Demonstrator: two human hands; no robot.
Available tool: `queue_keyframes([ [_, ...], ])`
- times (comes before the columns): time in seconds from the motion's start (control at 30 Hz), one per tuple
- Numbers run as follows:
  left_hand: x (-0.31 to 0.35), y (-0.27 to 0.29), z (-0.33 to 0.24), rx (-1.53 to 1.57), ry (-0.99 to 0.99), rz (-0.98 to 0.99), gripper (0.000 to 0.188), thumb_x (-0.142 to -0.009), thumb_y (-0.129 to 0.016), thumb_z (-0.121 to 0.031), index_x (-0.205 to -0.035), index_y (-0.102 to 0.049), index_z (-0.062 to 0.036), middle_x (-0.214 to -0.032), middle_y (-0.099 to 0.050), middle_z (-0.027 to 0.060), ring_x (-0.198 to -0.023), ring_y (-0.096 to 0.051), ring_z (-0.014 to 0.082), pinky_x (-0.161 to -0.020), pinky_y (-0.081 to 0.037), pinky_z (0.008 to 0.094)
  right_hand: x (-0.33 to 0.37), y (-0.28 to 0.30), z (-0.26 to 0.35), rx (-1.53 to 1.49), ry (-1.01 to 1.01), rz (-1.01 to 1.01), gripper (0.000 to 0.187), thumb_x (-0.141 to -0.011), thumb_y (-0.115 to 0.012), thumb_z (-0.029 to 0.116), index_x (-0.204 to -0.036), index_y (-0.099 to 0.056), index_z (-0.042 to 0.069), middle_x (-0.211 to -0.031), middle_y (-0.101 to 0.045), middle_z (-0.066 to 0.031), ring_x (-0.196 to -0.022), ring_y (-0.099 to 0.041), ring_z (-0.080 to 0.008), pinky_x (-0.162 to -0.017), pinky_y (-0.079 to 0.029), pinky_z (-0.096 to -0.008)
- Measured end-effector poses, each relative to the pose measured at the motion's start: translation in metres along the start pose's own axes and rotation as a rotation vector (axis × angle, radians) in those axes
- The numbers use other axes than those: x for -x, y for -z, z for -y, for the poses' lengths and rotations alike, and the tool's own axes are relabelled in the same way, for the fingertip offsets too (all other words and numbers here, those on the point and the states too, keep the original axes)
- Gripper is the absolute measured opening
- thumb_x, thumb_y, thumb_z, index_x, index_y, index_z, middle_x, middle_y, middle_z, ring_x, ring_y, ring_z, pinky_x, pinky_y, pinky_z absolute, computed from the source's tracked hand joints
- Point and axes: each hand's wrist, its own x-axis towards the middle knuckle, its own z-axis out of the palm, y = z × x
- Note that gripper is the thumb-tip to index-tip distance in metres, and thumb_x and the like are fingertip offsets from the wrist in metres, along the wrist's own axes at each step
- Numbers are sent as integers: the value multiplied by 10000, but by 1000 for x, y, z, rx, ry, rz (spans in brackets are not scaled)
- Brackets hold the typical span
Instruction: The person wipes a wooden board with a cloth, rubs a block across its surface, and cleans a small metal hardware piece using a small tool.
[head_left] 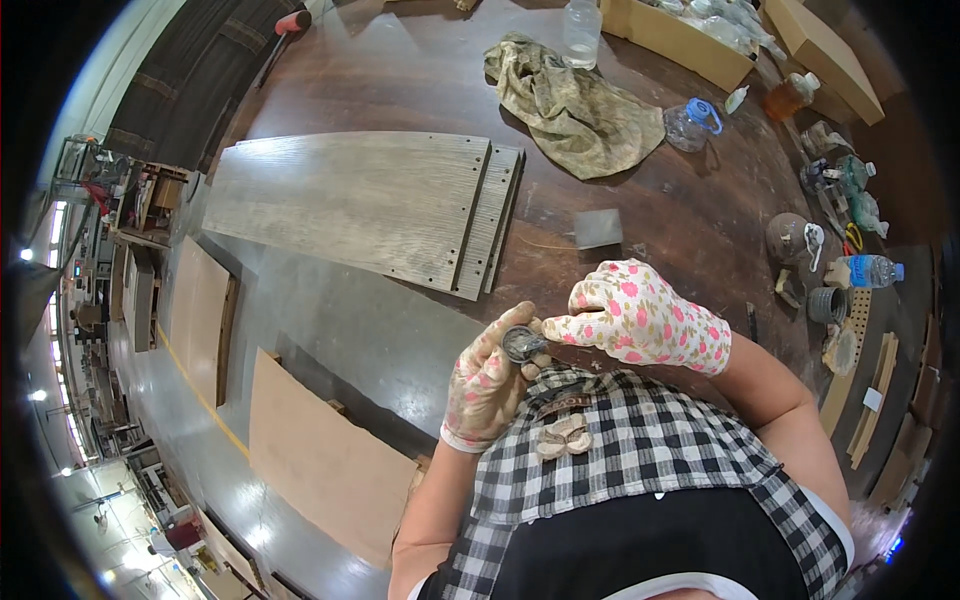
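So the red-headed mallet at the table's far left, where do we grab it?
Probably the slim handle, mid-length, coming from the near side: it angles toward that side, while the bulkier red head sits at the far end.

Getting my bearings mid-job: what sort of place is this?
Probably a furniture or woodworking workshop: grey wood-grain panels with small dark holes lie on a dark-brown table, large flat tan boards sit to the left, and a red-headed mallet lies nearby.

The right hand (645, 315) could pass between the grey square (598, 229) and the blue-handled jug (686, 128); bottles (872, 271) crowd the right side of the desk (725, 215)
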Motion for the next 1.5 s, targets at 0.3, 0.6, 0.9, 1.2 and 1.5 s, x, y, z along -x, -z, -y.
queue_keyframes([
  [0.3, -4, -5, 6, -28, -82, -28, 696, -781, -735, -272, -1319, -408, 25, -1143, -528, 107, -904, -545, 173, -769, -476, 252, 7, 8, 0, 68, -87, -50, 265, -716, -624, 155, -979, -647, 133, -690, -547, -20, -569, -576, -198, -497, -454, -325],
  [0.6, -6, 1, 6, -120, -180, 61, 597, -852, -659, -261, -1325, -420, 15, -1211, -526, 106, -1018, -557, 181, -911, -442, 326, -3, -8, 12, 17, -202, -194, 158, -764, -667, 114, -922, -669, 118, -608, -544, -14, -527, -560, -187, -459, -428, -316],
  [0.9, -5, 6, -7, -132, -47, 45, 671, -845, -650, -347, -1325, -400, 49, -1173, -533, 98, -996, -554, 164, -886, -457, 298, -11, -1, 3, 13, -89, -26, 165, -804, -622, 162, -958, -659, 115, -688, -554, -32, -612, -586, -205, -515, -451, -325],
  [1.2, -13, 4, -7, -130, -45, 31, 671, -843, -649, -360, -1307, -418, 67, -1155, -534, 91, -973, -529, 153, -842, -443, 296, -11, 11, -7, 58, -53, -28, 159, -780, -639, 146, -934, -679, 143, -671, -559, -3, -602, -571, -179, -526, -448, -317],
  [1.5, -15, -1, -5, -127, -56, 75, 659, -862, -626, -353, -1318, -402, 68, -1154, -545, 103, -946, -526, 155, -809, -436, 285, -14, 7, -7, -31, -129, 22, 191, -747, -620, 135, -933, -662, 141, -689, -545, -21, -599, -568, -200, -511, -443, -320],
])
